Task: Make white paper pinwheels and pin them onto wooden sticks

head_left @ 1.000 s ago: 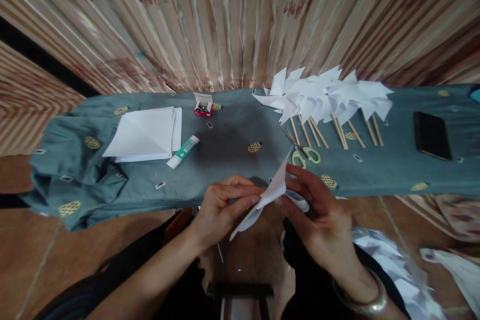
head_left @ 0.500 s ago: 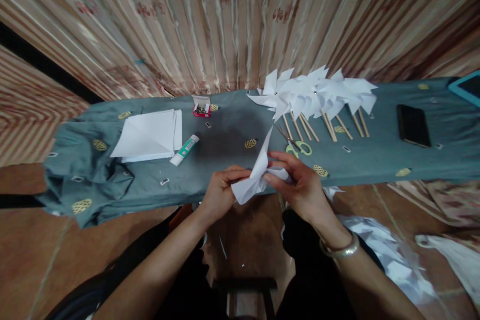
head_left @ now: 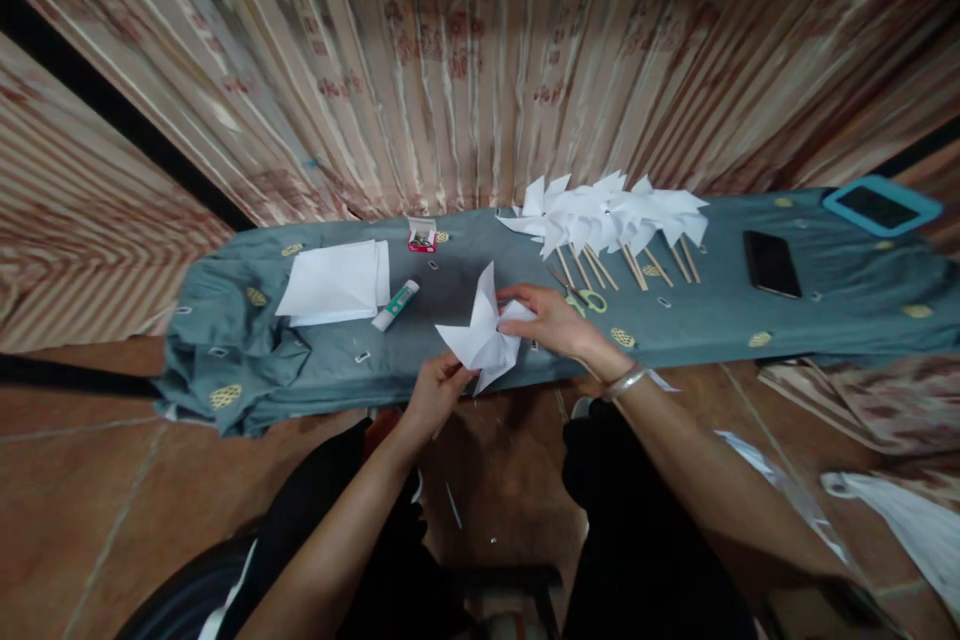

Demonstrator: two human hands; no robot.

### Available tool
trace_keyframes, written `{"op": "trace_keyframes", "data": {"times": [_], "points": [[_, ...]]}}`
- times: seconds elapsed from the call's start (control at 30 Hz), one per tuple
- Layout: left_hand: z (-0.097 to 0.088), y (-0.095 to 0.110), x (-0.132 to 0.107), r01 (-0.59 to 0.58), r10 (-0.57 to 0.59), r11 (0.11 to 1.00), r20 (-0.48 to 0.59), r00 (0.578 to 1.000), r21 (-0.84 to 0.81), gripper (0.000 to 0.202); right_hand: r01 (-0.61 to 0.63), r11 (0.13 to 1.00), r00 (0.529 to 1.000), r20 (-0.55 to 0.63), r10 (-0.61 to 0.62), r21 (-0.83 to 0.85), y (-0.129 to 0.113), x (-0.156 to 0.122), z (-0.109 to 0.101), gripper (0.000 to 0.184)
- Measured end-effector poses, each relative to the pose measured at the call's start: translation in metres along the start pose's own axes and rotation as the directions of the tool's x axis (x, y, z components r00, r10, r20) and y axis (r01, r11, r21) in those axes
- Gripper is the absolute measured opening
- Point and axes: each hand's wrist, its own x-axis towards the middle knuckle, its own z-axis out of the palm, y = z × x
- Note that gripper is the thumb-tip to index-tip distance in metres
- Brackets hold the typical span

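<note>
Both my hands hold a folded white paper piece (head_left: pixel 480 335) with pointed flaps, just above the near edge of the cloth-covered table (head_left: pixel 697 325). My left hand (head_left: pixel 435 390) pinches its lower edge from below. My right hand (head_left: pixel 547 318) grips its right side with fingers curled; a metal bangle sits on that wrist. A green-handled pair of scissors (head_left: pixel 585 298) lies just beyond my right hand. Behind it rests a row of finished white paper pinwheels (head_left: pixel 607 210) on wooden sticks.
A stack of white paper sheets (head_left: pixel 334 282) and a glue stick (head_left: pixel 396 306) lie to the left. A small red box of pins (head_left: pixel 421 238) sits at the back. A black phone (head_left: pixel 771 263) and a blue-framed tablet (head_left: pixel 879 205) lie at the right. Curtains hang behind.
My hands have carried the paper piece up and forward from over my lap to the table's near edge. The paper has opened from a narrow fold into a wider shape with flaps.
</note>
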Motion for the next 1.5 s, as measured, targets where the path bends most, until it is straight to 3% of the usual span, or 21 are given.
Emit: {"op": "trace_keyframes", "data": {"times": [0.1, 0.23, 0.43, 0.77, 1.17, 1.37, 1.5], "points": [[-0.007, -0.011, -0.012, 0.069, -0.070, 0.997, -0.046, 0.997, -0.025, 0.036, 0.014, 0.995, 1.000, -0.003, -0.014, -0.098, -0.005, 0.018, -0.002, 0.040], [-0.007, -0.021, -0.024, 0.185, -0.196, 0.970, -0.059, 0.979, -0.159, 0.048, 0.003, 0.981, 0.996, 0.087, 0.014, -0.192, -0.006, 0.041, 0.000, 0.034], [-0.004, -0.028, -0.025, 0.159, -0.195, 0.955, -0.125, 0.973, -0.250, 0.051, -0.022, 0.983, 0.987, 0.152, 0.050, -0.185, -0.003, 0.062, 0.011, 0.027], [-0.013, -0.033, -0.024, 0.157, -0.201, 0.946, -0.135, 0.970, -0.283, 0.044, -0.064, 0.960, 0.968, 0.216, 0.125, -0.272, -0.001, 0.073, 0.024, 0.028], [-0.002, -0.039, -0.022, 0.210, -0.296, 0.814, -0.076, 0.952, -0.542, 0.040, 0.026, 0.778, 0.949, 0.261, 0.179, -0.627, -0.013, 0.084, 0.039, 0.038], [-0.003, -0.039, -0.022, 0.246, -0.346, 0.751, -0.048, 0.937, -0.613, 0.037, 0.047, 0.727, 0.946, 0.264, 0.188, -0.685, -0.013, 0.088, 0.040, 0.041], [-0.002, -0.039, -0.021, 0.253, -0.358, 0.727, -0.038, 0.933, -0.639, 0.041, 0.056, 0.736, 0.944, 0.277, 0.182, -0.674, -0.010, 0.089, 0.035, 0.041]]}}
